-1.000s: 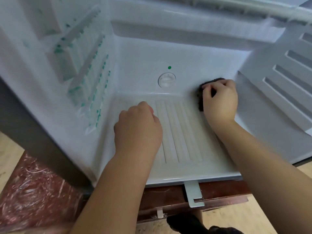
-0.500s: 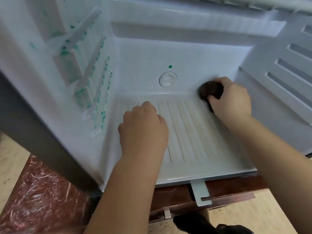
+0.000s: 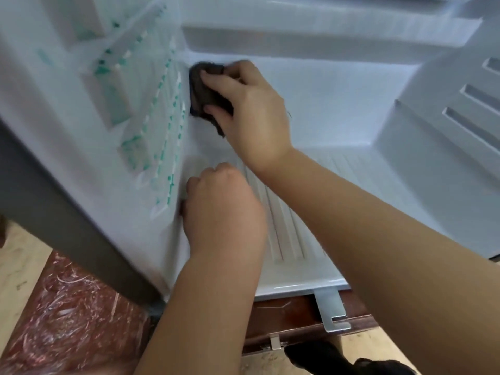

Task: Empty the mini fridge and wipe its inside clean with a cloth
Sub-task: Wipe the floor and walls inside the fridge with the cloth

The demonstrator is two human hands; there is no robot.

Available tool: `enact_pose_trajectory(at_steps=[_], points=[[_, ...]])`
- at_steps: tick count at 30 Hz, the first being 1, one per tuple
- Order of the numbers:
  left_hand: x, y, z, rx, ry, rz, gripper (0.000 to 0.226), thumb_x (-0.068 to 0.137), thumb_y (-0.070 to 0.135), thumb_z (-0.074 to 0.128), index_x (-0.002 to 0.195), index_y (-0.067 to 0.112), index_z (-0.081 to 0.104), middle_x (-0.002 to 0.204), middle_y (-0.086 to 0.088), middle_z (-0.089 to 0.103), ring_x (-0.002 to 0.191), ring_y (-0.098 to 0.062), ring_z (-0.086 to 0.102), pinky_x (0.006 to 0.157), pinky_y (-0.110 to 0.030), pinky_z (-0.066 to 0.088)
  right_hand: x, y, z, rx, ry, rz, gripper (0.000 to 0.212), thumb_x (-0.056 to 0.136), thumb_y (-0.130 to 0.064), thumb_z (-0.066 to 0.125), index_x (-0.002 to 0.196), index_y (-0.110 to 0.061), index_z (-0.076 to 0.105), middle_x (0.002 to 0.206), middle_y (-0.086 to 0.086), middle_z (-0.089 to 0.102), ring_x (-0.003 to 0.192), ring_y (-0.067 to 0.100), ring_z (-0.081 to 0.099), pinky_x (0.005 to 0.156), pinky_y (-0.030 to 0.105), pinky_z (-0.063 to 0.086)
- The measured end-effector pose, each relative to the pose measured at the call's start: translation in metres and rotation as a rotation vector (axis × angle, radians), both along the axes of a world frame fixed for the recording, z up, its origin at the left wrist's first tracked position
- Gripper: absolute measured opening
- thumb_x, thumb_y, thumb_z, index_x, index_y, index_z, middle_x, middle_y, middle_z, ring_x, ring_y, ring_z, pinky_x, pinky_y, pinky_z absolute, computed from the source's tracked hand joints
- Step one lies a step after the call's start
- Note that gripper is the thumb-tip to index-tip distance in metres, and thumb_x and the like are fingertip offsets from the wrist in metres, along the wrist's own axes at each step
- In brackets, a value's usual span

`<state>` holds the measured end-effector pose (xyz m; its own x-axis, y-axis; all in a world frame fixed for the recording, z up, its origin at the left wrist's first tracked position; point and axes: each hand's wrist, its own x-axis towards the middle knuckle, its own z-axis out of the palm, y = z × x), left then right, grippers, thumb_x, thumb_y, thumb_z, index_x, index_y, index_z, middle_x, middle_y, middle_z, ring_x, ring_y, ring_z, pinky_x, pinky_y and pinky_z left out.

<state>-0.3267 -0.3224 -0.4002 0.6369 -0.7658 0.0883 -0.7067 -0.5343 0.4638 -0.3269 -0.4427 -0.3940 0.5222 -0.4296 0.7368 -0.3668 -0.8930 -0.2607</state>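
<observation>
The mini fridge (image 3: 338, 98) stands open with a bare white inside and a ribbed floor (image 3: 292, 239). My right hand (image 3: 251, 115) grips a dark cloth (image 3: 203, 93) and holds it against the back left corner, where the back wall meets the left wall. My left hand (image 3: 224, 209) is curled into a loose fist and rests on the fridge floor close to the left wall, holding nothing that I can see. My right forearm crosses above the floor from the lower right.
The left wall (image 3: 130, 109) carries shelf rails with green-marked film. Shelf slots (image 3: 470, 123) line the right wall. A metal hinge bracket (image 3: 331, 309) juts from the front edge. The fridge sits on a reddish wrapped stand (image 3: 62, 320). A dark shoe (image 3: 338, 358) shows below.
My right hand has carried the cloth from the back right corner across to the back left corner. My left hand stays in a fist on the floor, now nearer the left wall.
</observation>
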Motion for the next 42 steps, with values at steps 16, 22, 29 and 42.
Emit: enact_pose_trajectory(at_steps=[16, 22, 29, 42], points=[[-0.008, -0.003, 0.0, -0.004, 0.011, -0.132, 0.025, 0.097, 0.015, 0.039, 0.113, 0.011, 0.057, 0.111, -0.008, 0.059, 0.105, -0.029, 0.052, 0.083, -0.038, 0.041, -0.143, -0.032, -0.017, 0.192, 0.75, -0.799, 0.027, 0.096, -0.006, 0.041, 0.12, -0.003, 0.053, 0.126, 0.017, 0.041, 0.115, 0.034, 0.041, 0.072, 0.038, 0.038], [-0.022, -0.01, 0.002, -0.037, 0.088, -0.145, 0.026, 0.097, 0.016, 0.038, 0.117, 0.012, 0.055, 0.115, -0.006, 0.059, 0.107, -0.026, 0.051, 0.088, -0.038, 0.043, -0.164, -0.043, -0.012, 0.168, 0.67, -0.793, 0.036, 0.093, -0.003, 0.048, 0.128, -0.005, 0.051, 0.129, 0.02, 0.041, 0.119, 0.036, 0.04, 0.082, 0.04, 0.044], [-0.046, -0.018, 0.002, -0.064, 0.133, -0.214, 0.025, 0.098, 0.019, 0.04, 0.116, 0.014, 0.056, 0.116, -0.003, 0.059, 0.108, -0.024, 0.052, 0.088, -0.038, 0.045, -0.167, -0.052, 0.026, -0.386, -0.069, -0.522, 0.038, 0.083, 0.005, 0.051, 0.114, -0.008, 0.068, 0.111, 0.022, 0.059, 0.096, 0.041, 0.054, 0.079, 0.036, 0.043], [-0.05, -0.023, 0.001, -0.078, 0.114, -0.229, 0.025, 0.098, 0.021, 0.041, 0.115, 0.015, 0.057, 0.114, -0.002, 0.058, 0.108, -0.022, 0.051, 0.088, -0.036, 0.044, -0.148, -0.061, -0.028, 0.321, 0.234, -0.874, 0.058, 0.103, -0.024, 0.037, 0.15, 0.0, 0.013, 0.148, 0.019, 0.027, 0.122, 0.031, 0.049, 0.092, 0.031, 0.041]])
